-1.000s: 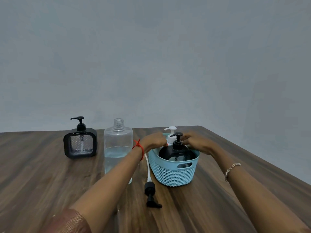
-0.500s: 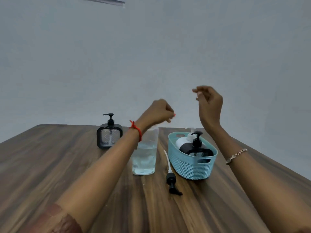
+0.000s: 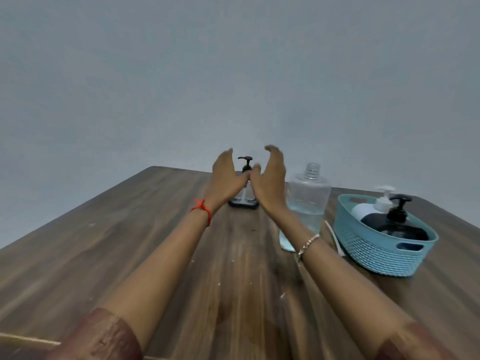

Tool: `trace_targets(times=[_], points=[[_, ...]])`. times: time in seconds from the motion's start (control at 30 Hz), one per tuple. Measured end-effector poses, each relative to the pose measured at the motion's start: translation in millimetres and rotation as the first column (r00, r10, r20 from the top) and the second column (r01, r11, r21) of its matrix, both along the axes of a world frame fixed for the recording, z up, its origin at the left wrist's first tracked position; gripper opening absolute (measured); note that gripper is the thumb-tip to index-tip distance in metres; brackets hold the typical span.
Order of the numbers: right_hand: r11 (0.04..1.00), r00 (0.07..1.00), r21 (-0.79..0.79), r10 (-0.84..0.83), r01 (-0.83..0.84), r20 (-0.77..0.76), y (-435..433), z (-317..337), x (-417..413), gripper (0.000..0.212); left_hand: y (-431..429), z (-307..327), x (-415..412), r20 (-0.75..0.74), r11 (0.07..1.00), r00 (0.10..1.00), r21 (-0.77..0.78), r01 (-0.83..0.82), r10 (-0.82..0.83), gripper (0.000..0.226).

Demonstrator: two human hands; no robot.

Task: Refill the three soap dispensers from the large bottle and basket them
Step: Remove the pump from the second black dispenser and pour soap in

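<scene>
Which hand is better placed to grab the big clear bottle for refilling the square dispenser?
Probably right. The right hand is open just beside the large bottle; the left hand is on the square dispenser's other side, farther away.

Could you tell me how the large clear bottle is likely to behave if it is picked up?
The large clear bottle is probably bottom-heavy and fairly steady, since the liquid fills only its lower part. Its threaded neck is uncapped, so tilting it far could spill. Its smooth plastic wall may be slippery to hold.
</scene>
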State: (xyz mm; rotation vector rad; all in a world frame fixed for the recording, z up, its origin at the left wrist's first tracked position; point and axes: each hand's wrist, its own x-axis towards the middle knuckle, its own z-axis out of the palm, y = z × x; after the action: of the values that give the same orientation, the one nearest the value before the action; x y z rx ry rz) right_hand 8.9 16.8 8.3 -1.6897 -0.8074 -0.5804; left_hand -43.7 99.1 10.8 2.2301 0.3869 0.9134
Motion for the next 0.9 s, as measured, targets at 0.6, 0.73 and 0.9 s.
trace_targets(times=[0.6,0.73,0.9], points=[[0.99,0.798,-0.138,-0.11,0.034,-0.592,87,-63,116,0.071,87,-69,112,-0.194,0.985,0.981,-0.174,-0.018,-0.016,0.053],[0.989,0.823,-0.13,-0.128,0.066,-0.553,88,-62,113,0.052,86,-66,117,-0.126,0.969,0.988,-0.24,0.052,-0.085,0.047],[0.986,0.849,-0.163,-0.123,0.044,-0.513,78,-55,93,0.026,93,-61,102,-0.074,0.912,0.977,-0.38,0.157,-0.199,0.028]])
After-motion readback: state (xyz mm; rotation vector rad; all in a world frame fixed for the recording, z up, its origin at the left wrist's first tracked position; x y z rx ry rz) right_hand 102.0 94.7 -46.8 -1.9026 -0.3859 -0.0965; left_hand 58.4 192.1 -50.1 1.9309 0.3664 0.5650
